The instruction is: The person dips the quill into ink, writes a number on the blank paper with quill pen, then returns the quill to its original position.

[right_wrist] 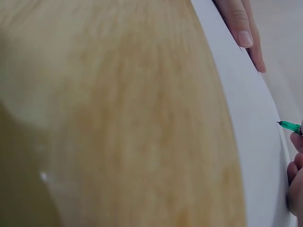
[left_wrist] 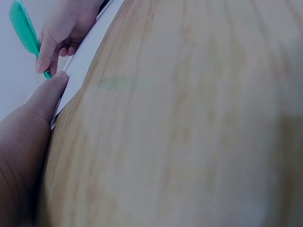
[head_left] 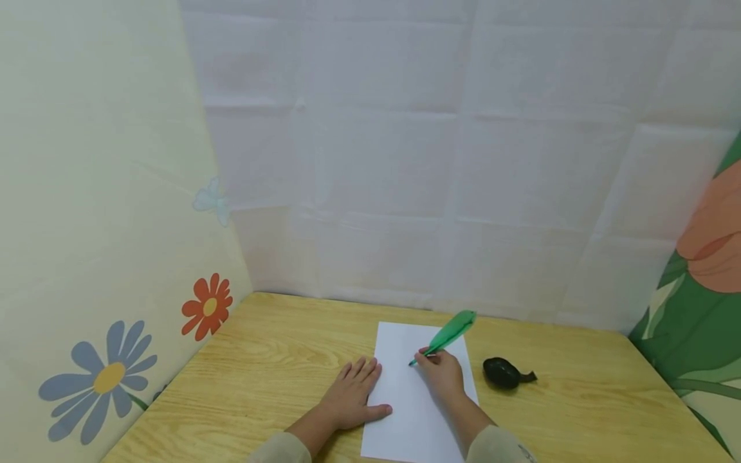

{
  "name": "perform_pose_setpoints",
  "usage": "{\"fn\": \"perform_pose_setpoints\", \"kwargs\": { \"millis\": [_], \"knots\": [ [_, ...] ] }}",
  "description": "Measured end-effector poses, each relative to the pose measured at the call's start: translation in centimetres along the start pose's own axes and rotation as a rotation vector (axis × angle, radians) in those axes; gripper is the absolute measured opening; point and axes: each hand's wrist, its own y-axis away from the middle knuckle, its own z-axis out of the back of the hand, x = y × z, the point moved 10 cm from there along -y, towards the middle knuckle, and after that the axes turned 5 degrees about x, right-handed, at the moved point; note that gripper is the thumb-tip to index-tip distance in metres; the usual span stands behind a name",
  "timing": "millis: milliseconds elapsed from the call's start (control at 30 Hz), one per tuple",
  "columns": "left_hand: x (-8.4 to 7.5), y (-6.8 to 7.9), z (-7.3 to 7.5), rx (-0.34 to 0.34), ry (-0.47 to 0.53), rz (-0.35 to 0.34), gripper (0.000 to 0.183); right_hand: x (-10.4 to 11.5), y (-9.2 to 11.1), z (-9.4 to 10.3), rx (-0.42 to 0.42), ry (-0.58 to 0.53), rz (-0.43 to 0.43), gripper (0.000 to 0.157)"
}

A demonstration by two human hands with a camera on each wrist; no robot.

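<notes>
A white sheet of paper (head_left: 399, 399) lies on the wooden table (head_left: 278, 360). My right hand (head_left: 444, 376) pinches a green feather pen (head_left: 453, 330) over the upper part of the sheet, its plume slanting up to the right. In the right wrist view the dark tip of the pen (right_wrist: 288, 126) shows just beyond the fingers; whether it touches the paper I cannot tell. My left hand (head_left: 353, 397) rests flat with fingers spread, at the sheet's left edge, its thumb on the paper. No marks can be made out on the sheet.
To the right of the paper sits a dark, glossy, rounded object with a short stem-like end (head_left: 503, 373). A white creased cloth (head_left: 405, 161) hangs behind the table. Flower-printed panels stand at the left (head_left: 110, 379) and right (head_left: 706, 321).
</notes>
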Motion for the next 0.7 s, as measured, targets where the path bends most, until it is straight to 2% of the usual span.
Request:
{"fn": "perform_pose_setpoints", "kwargs": {
  "millis": [333,700],
  "knots": [
    [0.24,-0.33,-0.31,-0.009,0.006,-0.007,0.093,-0.18,0.25,-0.29,0.024,-0.014,-0.007,0.018],
    [0.76,-0.81,-0.78,-0.003,0.006,0.007,0.093,0.16,0.9,-0.22,0.035,-0.009,0.026,0.02]
  ]
}}
